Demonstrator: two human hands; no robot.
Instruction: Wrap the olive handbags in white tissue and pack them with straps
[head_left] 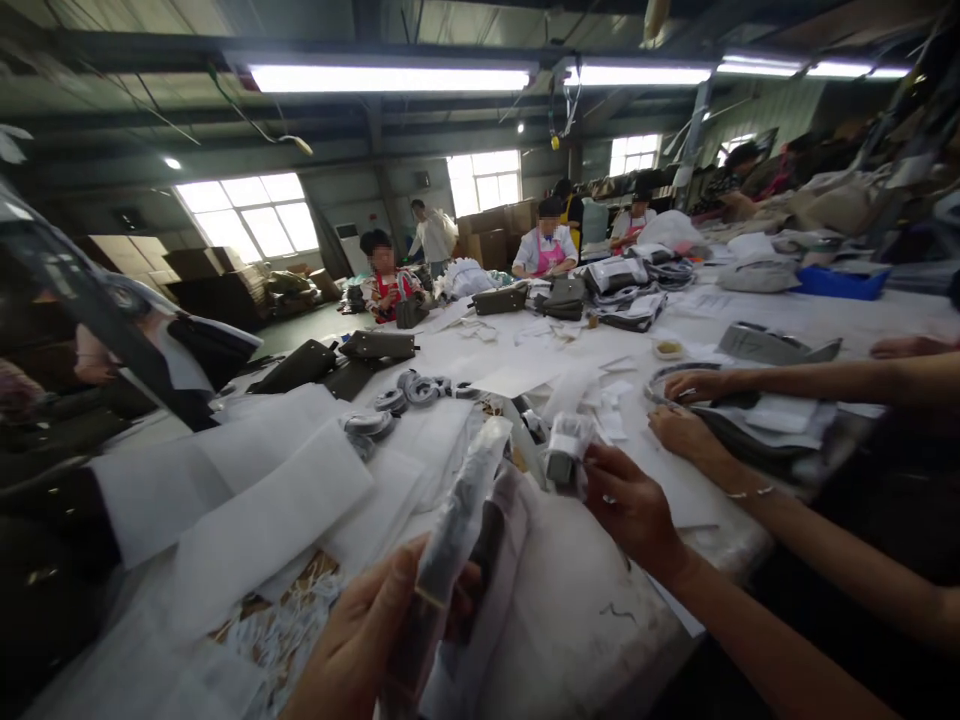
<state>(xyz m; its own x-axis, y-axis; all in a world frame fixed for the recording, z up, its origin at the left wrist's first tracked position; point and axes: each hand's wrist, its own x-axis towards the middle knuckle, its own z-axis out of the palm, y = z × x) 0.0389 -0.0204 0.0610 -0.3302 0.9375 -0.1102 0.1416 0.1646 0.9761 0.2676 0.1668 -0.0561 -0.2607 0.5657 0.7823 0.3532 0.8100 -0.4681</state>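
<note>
My left hand (367, 625), low in the middle, has its fingers closed around a long, dark strip in clear plastic wrap (457, 525). Behind that strip is a dark piece with pale wrapping (491, 540); whether the same hand grips it too is hard to tell. Farther right, my right hand (634, 500) pinches a small grey bundle in clear wrap (564, 455), perhaps a rolled strap, just above the white table (577, 590). Several coiled grey straps (416, 388) lie beyond my left hand, beside white wrapping sheets (274, 510).
At right, a co-worker's hands (690, 435) rest on a dark bag with white sheets (780, 415). Dark folded bags (379, 345) lie at far left. White ties (277, 630) fill a box lower left. Across the table are a blue tray (844, 282) and several people.
</note>
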